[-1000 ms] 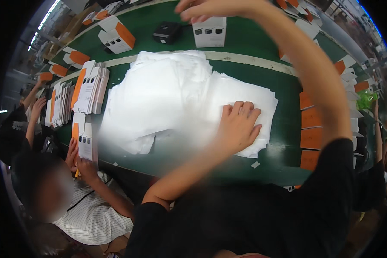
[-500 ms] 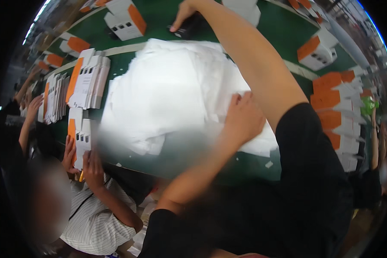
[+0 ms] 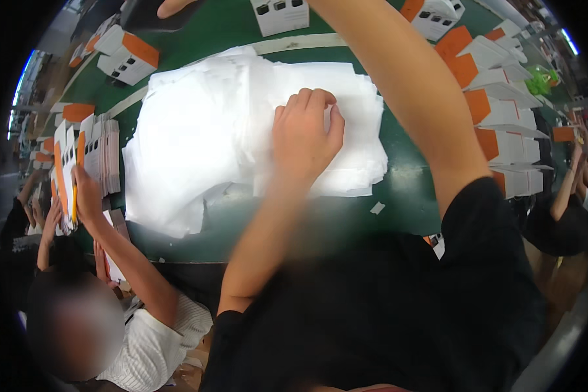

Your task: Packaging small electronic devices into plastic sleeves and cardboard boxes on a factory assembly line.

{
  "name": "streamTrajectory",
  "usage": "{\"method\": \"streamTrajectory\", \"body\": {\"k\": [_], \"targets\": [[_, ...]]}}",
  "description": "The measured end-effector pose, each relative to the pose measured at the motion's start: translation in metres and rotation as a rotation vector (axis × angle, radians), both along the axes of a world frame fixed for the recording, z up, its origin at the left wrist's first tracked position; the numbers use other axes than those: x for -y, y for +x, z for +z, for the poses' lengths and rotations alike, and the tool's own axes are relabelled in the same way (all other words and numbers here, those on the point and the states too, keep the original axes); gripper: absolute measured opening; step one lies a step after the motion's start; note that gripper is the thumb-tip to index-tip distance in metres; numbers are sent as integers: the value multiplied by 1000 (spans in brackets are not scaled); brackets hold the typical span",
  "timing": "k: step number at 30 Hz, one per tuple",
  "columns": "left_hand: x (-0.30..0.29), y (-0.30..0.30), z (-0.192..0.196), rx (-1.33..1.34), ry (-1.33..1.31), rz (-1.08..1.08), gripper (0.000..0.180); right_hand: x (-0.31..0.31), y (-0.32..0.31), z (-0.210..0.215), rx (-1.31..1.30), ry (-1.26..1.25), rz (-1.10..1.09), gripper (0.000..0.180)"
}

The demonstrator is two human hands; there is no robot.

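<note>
1. The green worktop point(image 3: 408, 179) is crossed by a pale strip point(image 3: 300, 43) near the top of the frame, beyond which a white-and-orange box point(image 3: 129, 57) is stood at upper left.
2. The white sheets point(image 3: 189, 130) are spread in overlapping piles across the centre; the ragged edges suggest that they were laid loosely, for quick access.
3. The left hand point(image 3: 305, 134) is rested palm down on the right-hand pile, its fingers loosely bent and the thumb set apart; no sheet is seen lifted. The pile is probably steadied by it.
4. The right hand point(image 3: 175, 6) is mostly cut off by the top edge; a digit is seen over a black object point(image 3: 151, 18) at upper left, but whether it is gripped cannot be told.
5. Cartons point(image 3: 503, 140) are lined up at the right, apparently so that each can be reached separately.
6. Bare surface is offered between sheets and cartons, marked only by a paper scrap point(image 3: 377, 208); at upper right, that room is overhung by the right arm point(image 3: 408, 85).
</note>
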State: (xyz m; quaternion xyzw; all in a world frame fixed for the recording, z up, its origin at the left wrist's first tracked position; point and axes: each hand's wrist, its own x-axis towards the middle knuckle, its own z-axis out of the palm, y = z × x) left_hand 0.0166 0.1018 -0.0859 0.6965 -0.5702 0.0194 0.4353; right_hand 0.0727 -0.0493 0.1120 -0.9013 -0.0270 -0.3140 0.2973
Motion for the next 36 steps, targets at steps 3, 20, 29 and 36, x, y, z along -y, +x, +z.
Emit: {"method": "streamTrajectory", "body": {"k": [3, 20, 29, 36], "targets": [[14, -21, 13, 32, 130, 73, 11, -16, -85, -34, 314, 651, 19, 69], [6, 4, 16, -310, -174, -1, 5, -40, -210, -163, -33, 1633, -309, 49], [-4, -8, 26, -255, 79, -441, 10, -36, -209, -169, -72, 1359, -505, 54], [12, -38, 30, -265, -53, -237, 6, -50, -200, -156, 293, 1562, -248, 32]]}}
